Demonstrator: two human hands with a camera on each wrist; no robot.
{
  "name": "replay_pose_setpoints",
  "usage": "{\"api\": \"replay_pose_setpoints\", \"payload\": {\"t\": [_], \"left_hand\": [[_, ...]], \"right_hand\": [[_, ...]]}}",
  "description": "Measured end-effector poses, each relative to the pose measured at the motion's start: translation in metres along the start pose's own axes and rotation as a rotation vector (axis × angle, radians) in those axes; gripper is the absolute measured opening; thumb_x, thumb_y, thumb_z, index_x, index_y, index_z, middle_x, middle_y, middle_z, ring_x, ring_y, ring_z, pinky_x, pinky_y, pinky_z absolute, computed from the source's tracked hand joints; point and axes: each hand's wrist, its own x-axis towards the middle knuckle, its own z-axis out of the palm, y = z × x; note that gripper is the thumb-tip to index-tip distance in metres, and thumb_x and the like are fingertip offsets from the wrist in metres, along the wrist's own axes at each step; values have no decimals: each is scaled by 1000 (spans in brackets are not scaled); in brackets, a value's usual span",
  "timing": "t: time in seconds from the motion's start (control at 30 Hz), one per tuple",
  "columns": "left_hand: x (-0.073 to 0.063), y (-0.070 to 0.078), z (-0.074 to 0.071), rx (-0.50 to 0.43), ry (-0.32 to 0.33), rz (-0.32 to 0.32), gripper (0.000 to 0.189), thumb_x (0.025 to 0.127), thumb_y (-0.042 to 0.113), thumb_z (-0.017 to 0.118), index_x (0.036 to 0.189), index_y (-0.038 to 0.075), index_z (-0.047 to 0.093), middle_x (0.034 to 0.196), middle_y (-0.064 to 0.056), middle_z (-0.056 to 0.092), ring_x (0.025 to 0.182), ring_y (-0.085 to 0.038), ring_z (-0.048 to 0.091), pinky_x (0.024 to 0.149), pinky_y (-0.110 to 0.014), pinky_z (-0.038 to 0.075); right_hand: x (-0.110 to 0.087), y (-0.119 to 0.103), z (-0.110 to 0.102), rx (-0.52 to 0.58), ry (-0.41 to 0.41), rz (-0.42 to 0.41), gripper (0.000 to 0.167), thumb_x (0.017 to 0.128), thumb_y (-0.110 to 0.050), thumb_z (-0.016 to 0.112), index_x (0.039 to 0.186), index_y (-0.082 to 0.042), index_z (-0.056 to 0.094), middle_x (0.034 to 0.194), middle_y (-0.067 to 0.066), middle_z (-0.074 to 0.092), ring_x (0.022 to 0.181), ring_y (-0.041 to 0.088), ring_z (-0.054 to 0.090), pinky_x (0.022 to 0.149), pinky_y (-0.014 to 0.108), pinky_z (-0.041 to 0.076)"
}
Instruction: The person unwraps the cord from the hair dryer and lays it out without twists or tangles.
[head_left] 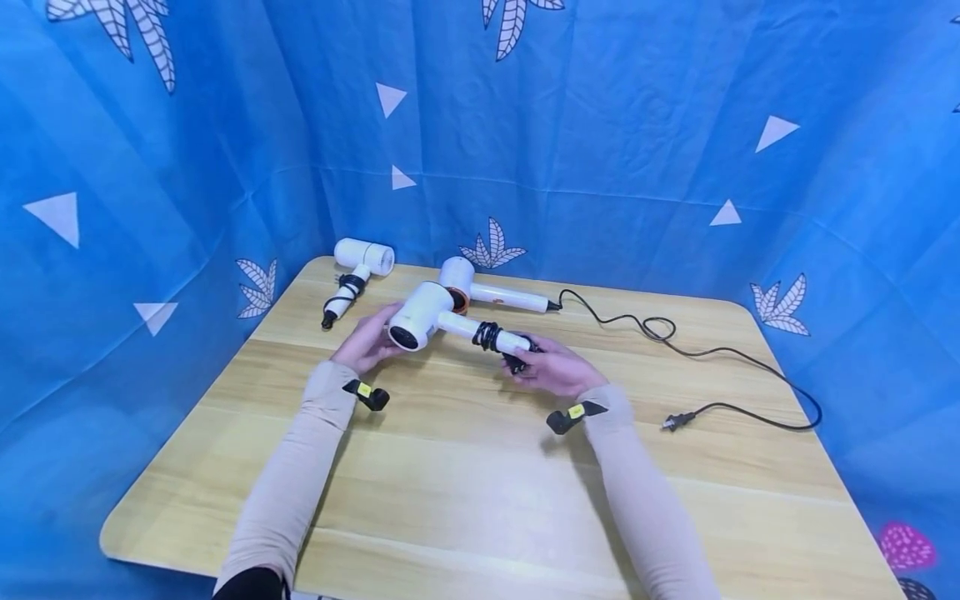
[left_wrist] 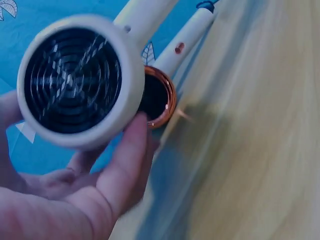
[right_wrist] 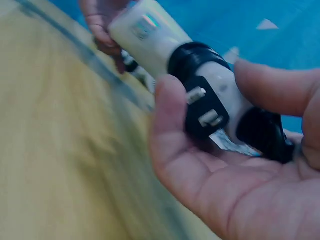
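Observation:
Between both hands, a white hair dryer is held over the table, its handle pointing right. My left hand grips the barrel from the left; the left wrist view shows its dark round grille above the curled fingers. At the handle's end, my right hand holds the grip between thumb and fingers. A black cord is wound round that handle, and its two-pin plug lies against the fingers in the right wrist view. Just behind lies a second white hair dryer with a copper-coloured ring.
At the back left of the wooden table lies a third white hair dryer, cord wrapped on its handle. The second dryer's black cord runs across the right side to a plug. A blue curtain surrounds the table's back and sides.

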Motion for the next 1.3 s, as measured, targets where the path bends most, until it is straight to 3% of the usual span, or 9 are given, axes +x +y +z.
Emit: {"api": "replay_pose_setpoints", "payload": {"t": [0.17,0.37,0.57,0.67,0.83,1.03,1.3], "left_hand": [[8,-2,14,62,-78,-3,68,107,44,53,161,9,31,115,-2,62,92,-12,71,83,-28,64],[13,-6,37,109,-125,-34,69,106,45,54,161,8,31,114,-3,65,92,-14,73,83,-30,64],[16,-5,60,125,-174,-26,64,107,44,50,156,5,34,125,-6,58,97,-13,71,86,-32,64],[19,-5,69,142,-195,-18,65,106,46,53,152,3,36,123,-5,60,97,-13,71,87,-32,63],[18,-7,72,187,-213,-46,66,106,49,53,149,0,41,111,1,71,95,-12,75,86,-31,64],[18,-7,76,155,-197,-11,68,103,48,60,147,0,43,108,3,72,94,-11,75,84,-31,64],[20,-7,82,77,-164,21,58,104,45,57,140,1,47,102,2,75,88,-13,76,76,-31,65]], "right_hand": [[-18,-3,-22,-63,24,-1,55,110,-13,45,162,-18,28,159,34,36,129,30,62,120,51,42],[-40,-8,-45,-139,56,-3,59,108,-16,52,162,-17,29,154,30,46,126,31,66,111,47,51],[-55,-19,-63,-143,54,-69,59,107,-12,54,161,-17,32,153,27,47,124,32,67,112,49,51],[-60,-22,-68,-137,55,-108,57,106,-8,53,160,-16,35,149,23,48,120,30,69,111,46,52],[-62,-24,-72,-158,31,-125,56,107,-5,50,160,-13,35,147,30,48,114,27,71,99,36,59],[-62,-25,-75,-89,34,-151,53,106,-2,50,157,-13,38,139,20,57,115,27,71,97,34,60],[-64,-22,-82,-11,113,-241,31,103,6,51,127,-8,66,120,9,76,107,19,75,98,29,60]]}}
